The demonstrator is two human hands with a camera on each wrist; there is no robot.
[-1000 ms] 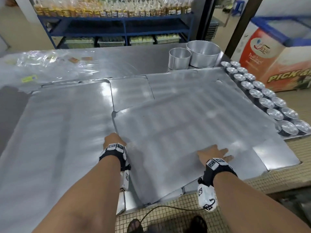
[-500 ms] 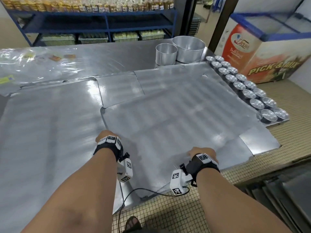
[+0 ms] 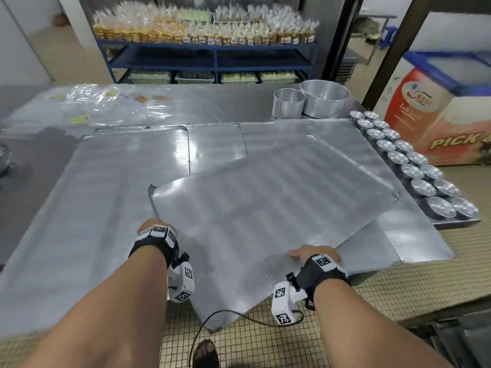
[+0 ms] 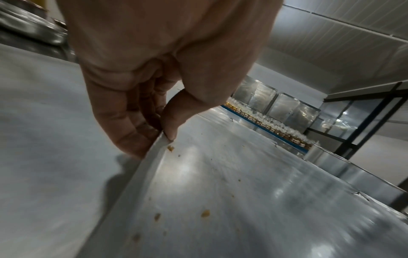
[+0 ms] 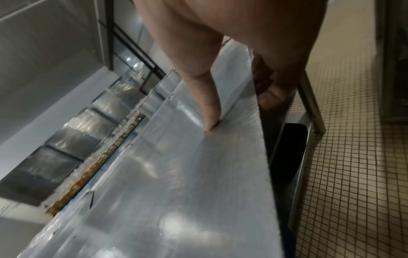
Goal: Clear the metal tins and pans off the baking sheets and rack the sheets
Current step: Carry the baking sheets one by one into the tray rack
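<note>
— While both hands grip it, where does the baking sheet [image 3: 268,221] sit?

— It lies askew on top of the other sheets [image 3: 87,208] on the table [image 3: 218,102], its near corner hanging out over the tiled floor [image 3: 393,288]. The left hand [image 3: 151,227] pinches the raised left rim, thumb inside and fingers curled outside, as the left wrist view shows. The right hand [image 3: 313,254] clamps the near edge, thumb pressed on top and fingers curled beneath.

— How should the person carry out the lift?

— Probably by raising both sides together and keeping the sheet level, since crumbs [image 4: 205,213] lie loose on it and would slide off if it tilted. The rim looks thin, so a firm grip matters.

— Anything to steer clear of?

— The small tins [image 3: 422,176] stand in two rows on the sheet at the right, and two round pans [image 3: 310,100] sit beyond. Swinging the far corner toward them could knock them, so drawing it straight back seems safest.
</note>
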